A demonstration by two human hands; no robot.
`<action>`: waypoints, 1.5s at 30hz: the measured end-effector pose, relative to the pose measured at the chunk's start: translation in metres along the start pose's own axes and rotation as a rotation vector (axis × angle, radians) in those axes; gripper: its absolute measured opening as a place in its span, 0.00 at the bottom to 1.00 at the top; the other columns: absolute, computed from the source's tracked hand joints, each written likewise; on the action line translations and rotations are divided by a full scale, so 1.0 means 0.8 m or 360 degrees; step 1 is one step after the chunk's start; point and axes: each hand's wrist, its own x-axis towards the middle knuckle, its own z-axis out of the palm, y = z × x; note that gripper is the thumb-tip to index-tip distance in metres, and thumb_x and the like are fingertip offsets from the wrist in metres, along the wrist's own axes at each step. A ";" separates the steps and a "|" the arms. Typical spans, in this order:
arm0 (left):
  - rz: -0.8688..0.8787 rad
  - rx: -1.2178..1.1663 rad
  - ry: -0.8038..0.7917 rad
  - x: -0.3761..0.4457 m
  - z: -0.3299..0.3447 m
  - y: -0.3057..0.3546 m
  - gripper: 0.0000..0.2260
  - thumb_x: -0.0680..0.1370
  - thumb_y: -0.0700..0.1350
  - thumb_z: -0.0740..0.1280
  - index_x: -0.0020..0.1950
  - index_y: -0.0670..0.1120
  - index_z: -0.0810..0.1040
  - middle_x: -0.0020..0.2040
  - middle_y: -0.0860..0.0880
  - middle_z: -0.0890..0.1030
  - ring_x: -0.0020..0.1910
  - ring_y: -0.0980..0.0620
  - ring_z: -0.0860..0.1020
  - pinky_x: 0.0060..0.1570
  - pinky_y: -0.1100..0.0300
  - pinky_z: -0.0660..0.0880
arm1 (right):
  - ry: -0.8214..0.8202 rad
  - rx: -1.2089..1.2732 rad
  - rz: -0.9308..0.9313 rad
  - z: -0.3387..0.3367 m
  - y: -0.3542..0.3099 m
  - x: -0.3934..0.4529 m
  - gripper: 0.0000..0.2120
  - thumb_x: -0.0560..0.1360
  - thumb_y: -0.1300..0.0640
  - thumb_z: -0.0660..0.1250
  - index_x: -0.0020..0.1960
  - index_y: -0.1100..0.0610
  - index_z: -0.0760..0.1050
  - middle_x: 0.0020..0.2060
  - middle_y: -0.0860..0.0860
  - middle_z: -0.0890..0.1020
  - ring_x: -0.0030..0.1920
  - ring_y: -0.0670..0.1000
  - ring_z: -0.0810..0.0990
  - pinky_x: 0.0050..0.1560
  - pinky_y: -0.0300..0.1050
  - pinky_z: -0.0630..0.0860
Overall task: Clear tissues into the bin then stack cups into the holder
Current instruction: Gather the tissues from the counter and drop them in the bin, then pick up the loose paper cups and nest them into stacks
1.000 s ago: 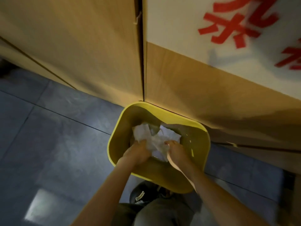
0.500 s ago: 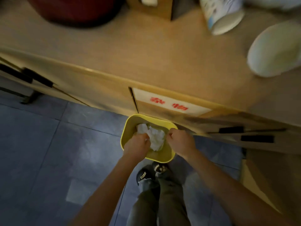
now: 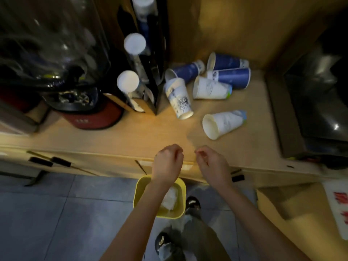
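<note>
now both hands, left hand (image 3: pixel 167 162) and right hand (image 3: pixel 212 162), hover loosely curled, empty, over the counter edge (image 3: pixel 113 154).

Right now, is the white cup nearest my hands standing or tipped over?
Tipped over: the white cup lies on its side on the counter.

Office or shop drinks corner — wooden counter (image 3: pixel 143 136) over labelled cabinet doors, upright cup holder (image 3: pixel 148 59) with stacked cups, toppled paper cups (image 3: pixel 211 85), red-based water dispenser (image 3: pixel 92 117), yellow bin (image 3: pixel 140 187) on grey tiled floor (image 3: pixel 47 213) — dim indoor light.
</note>
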 end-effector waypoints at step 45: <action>-0.1016 -0.1269 0.0056 0.218 0.003 0.086 0.27 0.65 0.35 0.75 0.61 0.40 0.70 0.58 0.38 0.77 0.55 0.42 0.77 0.54 0.46 0.76 | -0.0112 -0.0029 -0.0224 -0.066 0.090 0.226 0.38 0.57 0.51 0.76 0.65 0.52 0.67 0.60 0.53 0.76 0.61 0.56 0.72 0.62 0.48 0.64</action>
